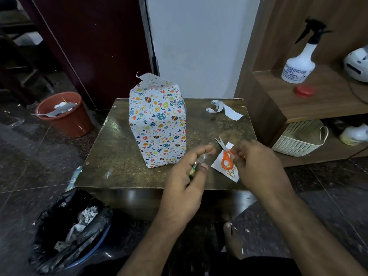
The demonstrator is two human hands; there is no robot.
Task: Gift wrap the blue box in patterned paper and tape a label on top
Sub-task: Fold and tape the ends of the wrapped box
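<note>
Left hand near worktop edge grips tape roll; right hand pinches tape end. Box wrapped, centre, top flaps loose. Label right, under scissors, untaped.

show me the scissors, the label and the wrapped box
scissors (pixel 226 158): head view, on the orange handle loop
label (pixel 233 172): head view, on the white card near its gold lettering
wrapped box (pixel 159 132): head view, on the patterned front face
</note>
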